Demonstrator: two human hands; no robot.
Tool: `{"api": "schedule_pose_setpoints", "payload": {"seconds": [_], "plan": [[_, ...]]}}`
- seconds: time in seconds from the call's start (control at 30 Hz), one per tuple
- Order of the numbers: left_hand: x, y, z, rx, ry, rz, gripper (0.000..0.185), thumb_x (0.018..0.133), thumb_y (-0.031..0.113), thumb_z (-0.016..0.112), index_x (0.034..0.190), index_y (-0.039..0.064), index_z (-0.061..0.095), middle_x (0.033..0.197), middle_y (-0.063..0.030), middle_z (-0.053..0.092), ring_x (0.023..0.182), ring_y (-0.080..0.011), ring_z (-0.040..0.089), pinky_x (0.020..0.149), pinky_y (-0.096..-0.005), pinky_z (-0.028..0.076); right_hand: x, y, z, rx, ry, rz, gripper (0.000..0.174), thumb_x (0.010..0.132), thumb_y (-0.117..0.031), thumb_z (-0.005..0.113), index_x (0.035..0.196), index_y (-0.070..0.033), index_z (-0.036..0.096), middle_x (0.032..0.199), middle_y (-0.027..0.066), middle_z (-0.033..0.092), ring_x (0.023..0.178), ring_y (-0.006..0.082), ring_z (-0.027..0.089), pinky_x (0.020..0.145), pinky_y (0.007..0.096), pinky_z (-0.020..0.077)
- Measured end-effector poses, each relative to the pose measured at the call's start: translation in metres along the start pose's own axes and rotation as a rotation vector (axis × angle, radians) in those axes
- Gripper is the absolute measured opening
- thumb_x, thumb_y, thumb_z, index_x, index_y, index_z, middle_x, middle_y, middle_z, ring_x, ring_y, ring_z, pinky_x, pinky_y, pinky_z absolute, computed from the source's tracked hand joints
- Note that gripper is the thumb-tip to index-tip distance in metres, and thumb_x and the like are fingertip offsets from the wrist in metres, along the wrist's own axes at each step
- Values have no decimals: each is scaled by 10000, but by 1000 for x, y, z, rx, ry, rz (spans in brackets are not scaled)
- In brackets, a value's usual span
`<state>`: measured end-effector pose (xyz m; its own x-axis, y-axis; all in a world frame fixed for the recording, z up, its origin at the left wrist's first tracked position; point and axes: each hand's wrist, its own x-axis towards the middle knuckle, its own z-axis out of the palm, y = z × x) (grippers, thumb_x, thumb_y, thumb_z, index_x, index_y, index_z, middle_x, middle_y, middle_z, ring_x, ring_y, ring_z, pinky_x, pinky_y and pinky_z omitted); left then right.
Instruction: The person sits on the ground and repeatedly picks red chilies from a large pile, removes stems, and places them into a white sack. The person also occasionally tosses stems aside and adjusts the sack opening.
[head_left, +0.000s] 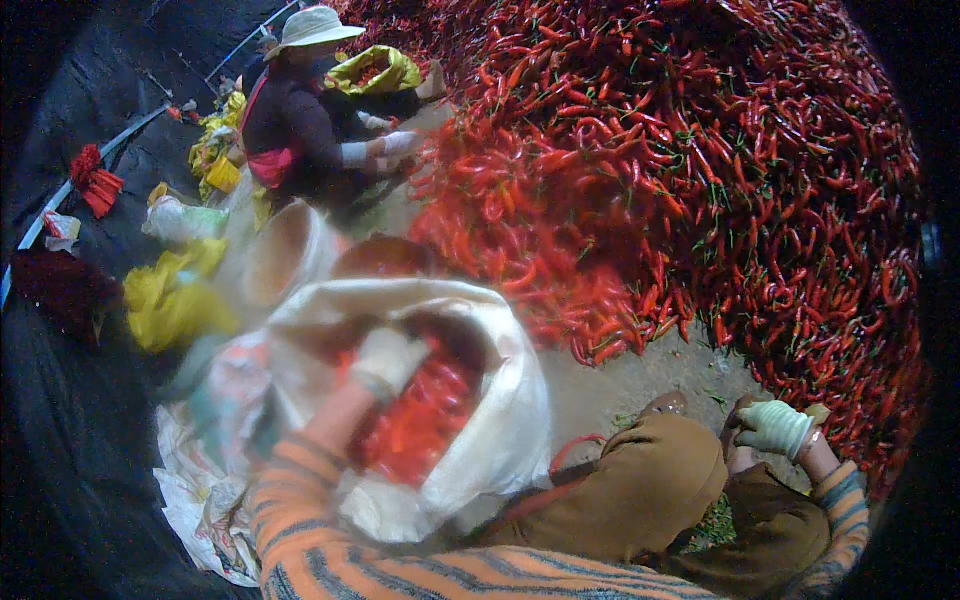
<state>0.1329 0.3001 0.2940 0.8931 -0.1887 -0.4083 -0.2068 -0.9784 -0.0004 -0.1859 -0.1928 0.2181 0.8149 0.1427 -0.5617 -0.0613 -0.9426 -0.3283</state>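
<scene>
My left hand (386, 360), in a pale glove and blurred, reaches inside the mouth of a large white woven sack (517, 420). Red chilli peppers (427, 427) fill the sack below the rolled rim. Whether the fingers hold any peppers is hidden by the blur. Far to the right, my right hand (772, 429), in a pale green-white work glove, rests beside my raised knee and foot. Its fingers curl down out of sight, so its grip is unclear. My brown trousers (660, 480) lie between the two hands.
A large heap of red chillies (675, 165) covers the floor ahead and right. Beyond the sack, a co-worker in a light hat (319, 28) sits by a yellow sack (379, 69). A tilted bucket (289, 251) and yellow bags (176, 296) lie left, over black sheeting (75, 420).
</scene>
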Motion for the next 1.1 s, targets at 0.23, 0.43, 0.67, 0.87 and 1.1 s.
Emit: {"api": "schedule_pose_setpoints", "payload": {"seconds": [0.23, 0.43, 0.67, 0.87, 1.1], "plan": [[-67, -11, 53, 195, 353, 473, 716, 814, 508, 639, 1320, 25, 483, 1351, -279, 417, 1264, -516, 348, 1057, -563, 358, -7, 9, -11, 117, 40, -2, 370, 839, -365, 616, 1050, -65, 667, 933, 205, 665, 908, 419, 630, 801, 488, 506], [-91, -9, 62, 75, 293, 539, 628, 864, 389, 604, 1346, 13, 461, 1395, -249, 417, 1307, -481, 352, 1076, -548, 357, -13, 24, 1, 37, -26, 59, 372, 838, -353, 623, 1053, -53, 672, 935, 211, 680, 905, 413, 640, 802, 482, 509], [-102, -4, 42, -67, 274, 543, 438, 863, 250, 582, 1230, 11, 585, 1274, -226, 546, 1220, -398, 495, 1049, -453, 405, -25, 19, 16, 163, 19, -69, 373, 864, -357, 618, 1125, -97, 674, 1008, 186, 695, 948, 382, 654, 846, 443, 516], [-134, 15, 6, -136, 420, 439, 336, 824, 136, 597, 1133, 12, 642, 1201, -207, 594, 1149, -372, 554, 1008, -428, 439, -51, 23, 25, 184, 48, -25, 380, 866, -365, 625, 1124, -91, 674, 993, 194, 695, 941, 379, 657, 831, 439, 520], [-198, 85, -25, -347, 789, 517, 312, 803, 93, 619, 1097, -5, 660, 1201, -210, 618, 1151, -355, 579, 1012, -412, 448, -61, 26, 32, 231, 33, -34, 369, 865, -360, 633, 1105, -83, 676, 985, 188, 696, 927, 369, 663, 817, 434, 523]]}}
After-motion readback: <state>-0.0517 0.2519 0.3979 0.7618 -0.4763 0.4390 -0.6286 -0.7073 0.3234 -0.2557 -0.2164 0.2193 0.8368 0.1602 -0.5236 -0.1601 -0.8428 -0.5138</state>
